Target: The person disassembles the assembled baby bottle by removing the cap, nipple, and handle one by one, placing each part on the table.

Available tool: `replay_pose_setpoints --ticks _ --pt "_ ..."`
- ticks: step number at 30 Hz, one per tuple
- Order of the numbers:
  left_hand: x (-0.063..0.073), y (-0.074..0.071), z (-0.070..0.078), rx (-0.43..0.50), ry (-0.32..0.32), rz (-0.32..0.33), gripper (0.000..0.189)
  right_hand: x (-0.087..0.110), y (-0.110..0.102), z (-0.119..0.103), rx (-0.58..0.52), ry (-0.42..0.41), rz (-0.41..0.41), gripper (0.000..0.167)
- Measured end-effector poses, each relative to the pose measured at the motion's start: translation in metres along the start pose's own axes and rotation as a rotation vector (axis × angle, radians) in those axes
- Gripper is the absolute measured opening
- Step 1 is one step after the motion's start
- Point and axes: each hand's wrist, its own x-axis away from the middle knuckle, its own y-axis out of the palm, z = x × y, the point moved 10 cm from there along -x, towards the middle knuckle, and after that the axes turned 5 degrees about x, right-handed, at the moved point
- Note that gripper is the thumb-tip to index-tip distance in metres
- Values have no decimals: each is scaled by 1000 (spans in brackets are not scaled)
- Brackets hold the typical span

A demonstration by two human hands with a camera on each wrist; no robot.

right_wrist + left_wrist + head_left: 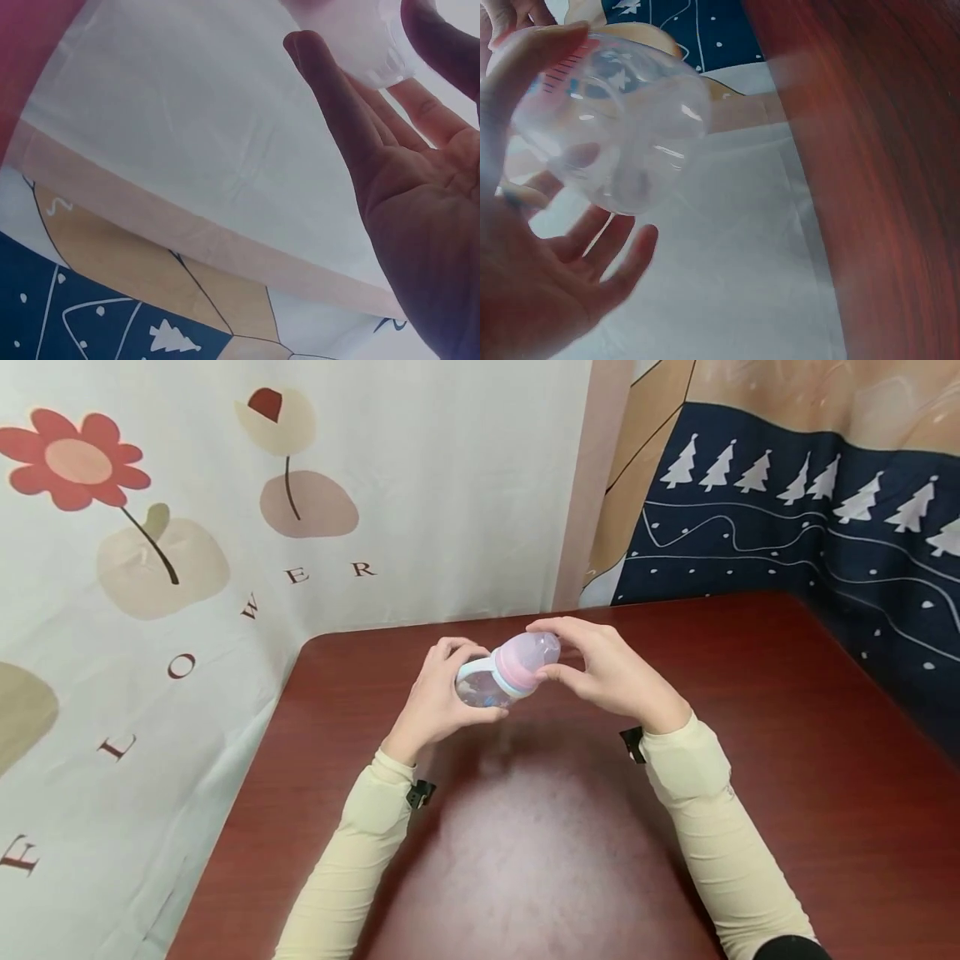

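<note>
Sleeves (750,868) up close, left hand (438,697) is curled round a bottle (480,690) whose long axis basically points at the right hand (618,672), which pinches its cap (536,651).

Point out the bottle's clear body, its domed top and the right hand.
Clear body (649,124), left wrist view: middle of its transparent wall.
Domed top (542,649), head view: middle of its visible side.
Right hand (609,667), head view: middle of the hand.

One bottle (508,670), two hands (438,697) (613,670), two sleeves (348,856) (723,835), one table (817,777)
</note>
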Motion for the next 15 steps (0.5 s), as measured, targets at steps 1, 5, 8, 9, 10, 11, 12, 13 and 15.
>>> replay_pose_setpoints --ticks 1,5,8,9,10,11,12,13,15 --pt "1 0 0 29 12 10 76 1 0 0 2 -5 11 55" --pt "4 5 0 153 33 24 74 3 -2 -4 5 -16 48 55" --pt "5 5 4 182 45 27 72 3 -5 -8 11 -16 71 55" --pt "4 4 5 179 51 29 70 2 -7 -8 16 -15 80 55" --pt "3 2 7 169 64 32 70 1 -8 -9 18 -13 89 55" --pt "3 1 9 155 79 37 69 0 -9 -10 24 -10 97 54" --pt "2 0 11 140 96 43 69 0 -10 -10 26 -4 102 54" --pt "1 -1 13 124 112 50 69 0 -11 -10 32 4 108 54" --pt "2 -2 15 96 144 62 68 0 -12 -10 34 19 118 54"
